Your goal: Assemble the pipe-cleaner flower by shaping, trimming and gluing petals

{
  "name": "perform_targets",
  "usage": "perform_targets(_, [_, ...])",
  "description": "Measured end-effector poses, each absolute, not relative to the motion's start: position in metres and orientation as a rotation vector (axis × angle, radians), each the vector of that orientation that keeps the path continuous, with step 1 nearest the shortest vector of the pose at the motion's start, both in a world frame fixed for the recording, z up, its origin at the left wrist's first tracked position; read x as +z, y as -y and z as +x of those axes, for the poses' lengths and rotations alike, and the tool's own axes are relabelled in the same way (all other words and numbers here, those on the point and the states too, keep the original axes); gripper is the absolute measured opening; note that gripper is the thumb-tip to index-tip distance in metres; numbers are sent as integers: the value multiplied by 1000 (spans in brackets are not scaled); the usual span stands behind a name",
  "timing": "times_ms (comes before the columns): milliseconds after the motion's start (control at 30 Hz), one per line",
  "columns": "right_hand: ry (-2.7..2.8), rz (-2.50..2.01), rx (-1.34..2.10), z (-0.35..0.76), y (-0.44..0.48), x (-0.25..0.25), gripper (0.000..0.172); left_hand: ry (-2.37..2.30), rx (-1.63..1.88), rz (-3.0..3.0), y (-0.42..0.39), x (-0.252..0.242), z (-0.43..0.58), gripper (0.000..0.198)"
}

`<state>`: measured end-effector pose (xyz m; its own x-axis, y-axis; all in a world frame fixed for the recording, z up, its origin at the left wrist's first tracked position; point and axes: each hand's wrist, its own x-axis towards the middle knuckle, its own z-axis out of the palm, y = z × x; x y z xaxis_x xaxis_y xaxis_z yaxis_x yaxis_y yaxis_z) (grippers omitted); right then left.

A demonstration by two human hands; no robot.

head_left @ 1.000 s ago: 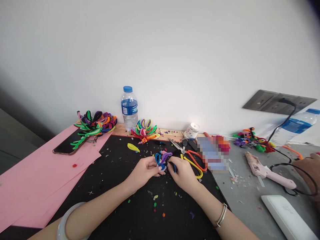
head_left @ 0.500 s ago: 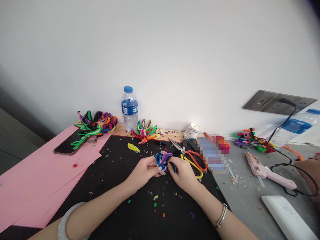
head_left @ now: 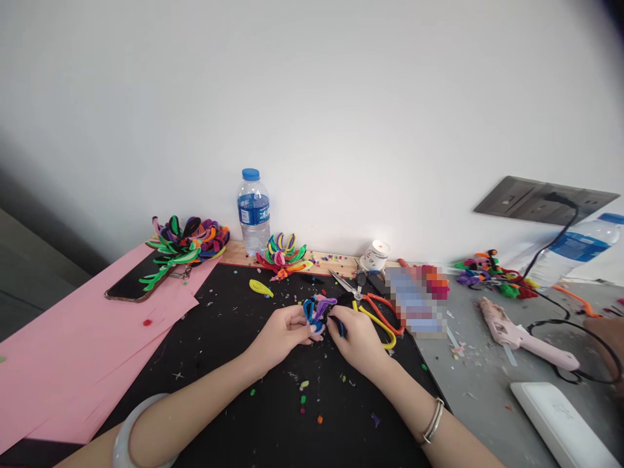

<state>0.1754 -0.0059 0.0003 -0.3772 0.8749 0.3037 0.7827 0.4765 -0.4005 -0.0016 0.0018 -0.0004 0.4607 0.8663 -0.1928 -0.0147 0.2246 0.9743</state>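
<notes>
Over the middle of the black mat [head_left: 234, 416], both my hands hold one small bundle of blue, purple and black pipe cleaner loops [head_left: 319, 313]. My left hand [head_left: 287, 330] pinches its left side between thumb and fingers. On the other side, my right hand [head_left: 355, 331] has its fingers closed on the bundle, and a dark blue strand shows beneath them. The fingertips partly hide where the loops join. Just behind my right hand lie scissors [head_left: 385, 313] with orange and yellow handles. A yellow pipe cleaner loop [head_left: 260, 288] rests on the mat behind my left hand.
Pink sheets [head_left: 88, 351], a phone [head_left: 129, 279] and a colourful pipe cleaner pile [head_left: 190, 244] lie left. A water bottle [head_left: 253, 214] and paper cup [head_left: 375, 255] stand by the wall. Rightward are a pink glue gun [head_left: 521, 338], its cord, and another person's hand [head_left: 607, 335].
My hands and the bundle stay almost where they were. At the right edge, the other person's hand has shifted slightly to the right.
</notes>
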Motion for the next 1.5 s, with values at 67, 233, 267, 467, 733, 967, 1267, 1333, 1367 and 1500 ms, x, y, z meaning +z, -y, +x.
perform_targets(67, [2246, -1375, 272, 175, 6, 1, 11, -904, 744, 1192, -1, -1, -2, 27])
perform_targets(233, [2195, -1392, 320, 176, 5, 3, 10, -893, 783, 1157, -1, -3, -2, 30])
perform_targets(267, [2184, -1400, 327, 176, 5, 3, 10, -892, 791, 1145, -1, -3, -2, 30])
perform_targets(467, [2154, -1438, 372, 177, 6, 6, 11, -907, 822, 1100, -1, -1, -3, 31])
perform_targets(733, [2147, -1426, 380, 177, 5, 6, 12, -903, 817, 1034, -1, 1, -3, 31])
perform_targets(967, [2148, -1403, 388, 177, 6, 6, 11, -916, 817, 1034, -1, 3, -3, 28])
perform_targets(1267, [2173, -1368, 325, 176, 9, 9, 12, -958, 867, 1076, -2, -3, -2, 22])
perform_targets(1333, [2183, -1369, 291, 176, 10, 10, 12, -971, 865, 1088, -2, -3, -2, 23])
perform_targets(1367, [2194, -1372, 270, 176, 10, 10, 12, -977, 864, 1097, -2, -2, -1, 24])
perform_targets(1500, [2240, -1387, 192, 174, 13, 10, 13, -983, 868, 1143, -1, -1, -1, 24])
